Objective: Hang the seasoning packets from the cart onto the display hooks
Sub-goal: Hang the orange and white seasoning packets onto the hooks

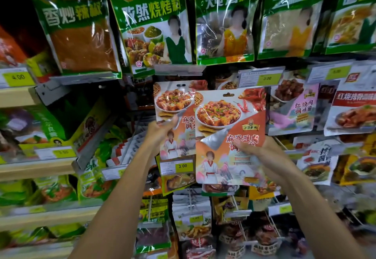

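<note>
- While we are apparently readying them for hanging, our left hand [160, 130] is pinching the rear orange-and-white glossy plastic seasoning packet [173, 99] at its lower edge.
- Our right hand [262, 152] is gripping the matching front packet [230, 120] low, leaving its top slot free.
- We are counting two packets, both raised just below the clear plastic price-tag strip [179, 69], neither hung yet.

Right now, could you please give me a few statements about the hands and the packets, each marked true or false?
1. The left hand holds the left packet, which pictures a tofu dish. True.
2. The right hand is empty. False: it holds the right packet, of the same design.
3. The right packet overlaps the front of the left packet. True.
4. The bags hanging above are blue. False: the hanging bags are green.
5. The price tag below the left packet reads 5.00. False: it reads 3.00.
</note>
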The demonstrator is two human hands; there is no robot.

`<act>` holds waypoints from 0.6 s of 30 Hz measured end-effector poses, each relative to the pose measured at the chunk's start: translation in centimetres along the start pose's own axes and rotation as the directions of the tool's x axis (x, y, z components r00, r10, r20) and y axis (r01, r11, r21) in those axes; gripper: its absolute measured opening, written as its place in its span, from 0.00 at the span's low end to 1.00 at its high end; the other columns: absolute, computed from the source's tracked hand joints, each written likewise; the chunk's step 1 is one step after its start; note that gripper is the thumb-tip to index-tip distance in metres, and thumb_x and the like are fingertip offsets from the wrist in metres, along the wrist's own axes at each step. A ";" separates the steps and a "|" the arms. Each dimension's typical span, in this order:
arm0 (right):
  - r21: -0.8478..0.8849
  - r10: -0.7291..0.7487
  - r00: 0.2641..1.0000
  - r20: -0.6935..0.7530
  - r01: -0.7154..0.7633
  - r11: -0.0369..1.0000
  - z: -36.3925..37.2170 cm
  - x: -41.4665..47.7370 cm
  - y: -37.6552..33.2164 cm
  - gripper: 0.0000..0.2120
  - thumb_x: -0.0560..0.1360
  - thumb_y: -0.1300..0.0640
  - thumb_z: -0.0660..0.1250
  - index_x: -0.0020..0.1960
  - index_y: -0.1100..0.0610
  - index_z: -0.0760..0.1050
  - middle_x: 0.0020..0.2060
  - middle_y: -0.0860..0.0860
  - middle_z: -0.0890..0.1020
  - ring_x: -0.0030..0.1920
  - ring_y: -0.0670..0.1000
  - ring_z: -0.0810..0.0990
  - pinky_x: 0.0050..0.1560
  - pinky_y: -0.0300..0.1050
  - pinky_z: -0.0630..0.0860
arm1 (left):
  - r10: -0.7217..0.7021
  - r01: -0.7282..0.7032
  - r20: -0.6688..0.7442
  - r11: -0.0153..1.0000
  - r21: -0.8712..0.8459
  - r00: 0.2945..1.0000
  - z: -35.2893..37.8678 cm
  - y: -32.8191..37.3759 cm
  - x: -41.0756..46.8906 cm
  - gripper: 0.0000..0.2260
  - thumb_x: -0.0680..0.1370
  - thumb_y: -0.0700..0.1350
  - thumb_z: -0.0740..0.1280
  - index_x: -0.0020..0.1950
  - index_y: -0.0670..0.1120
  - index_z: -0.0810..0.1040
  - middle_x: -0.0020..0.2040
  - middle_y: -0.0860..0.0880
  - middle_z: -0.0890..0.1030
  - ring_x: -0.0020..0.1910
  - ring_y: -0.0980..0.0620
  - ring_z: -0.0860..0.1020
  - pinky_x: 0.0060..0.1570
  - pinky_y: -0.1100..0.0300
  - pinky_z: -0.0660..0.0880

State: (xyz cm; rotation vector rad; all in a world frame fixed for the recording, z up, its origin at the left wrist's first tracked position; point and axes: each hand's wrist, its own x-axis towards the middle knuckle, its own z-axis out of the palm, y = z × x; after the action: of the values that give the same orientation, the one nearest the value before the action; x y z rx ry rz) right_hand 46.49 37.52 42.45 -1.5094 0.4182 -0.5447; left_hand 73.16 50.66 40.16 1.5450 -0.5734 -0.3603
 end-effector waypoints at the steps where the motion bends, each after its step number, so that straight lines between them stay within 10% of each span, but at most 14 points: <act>1: -0.003 0.002 1.000 -0.002 -0.002 1.000 0.0 0.1 0.1 0.23 0.65 0.51 0.74 0.58 0.57 0.78 0.50 0.51 0.86 0.51 0.50 0.84 0.52 0.45 0.78 | -0.003 0.003 -0.010 1.000 -0.009 1.000 0.0 -0.2 0.5 0.19 0.71 0.54 0.74 0.37 0.38 0.77 0.23 0.48 0.73 0.22 0.54 0.72 0.26 0.62 0.71; 18: -0.004 0.011 0.999 -0.033 -0.011 1.000 -0.6 1.7 0.2 0.23 0.64 0.51 0.74 0.56 0.57 0.78 0.48 0.51 0.86 0.48 0.49 0.85 0.45 0.40 0.79 | -0.065 0.060 -0.070 0.995 -0.074 0.995 1.7 -0.7 6.7 0.12 0.75 0.49 0.72 0.36 0.43 0.78 0.35 0.44 0.77 0.32 0.48 0.73 0.37 0.54 0.69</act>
State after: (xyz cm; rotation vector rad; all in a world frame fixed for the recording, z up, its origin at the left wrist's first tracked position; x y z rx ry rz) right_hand 47.58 36.04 42.33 -1.5028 0.4528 -0.5609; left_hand 77.82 45.48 40.20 1.5028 -0.4518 -0.3677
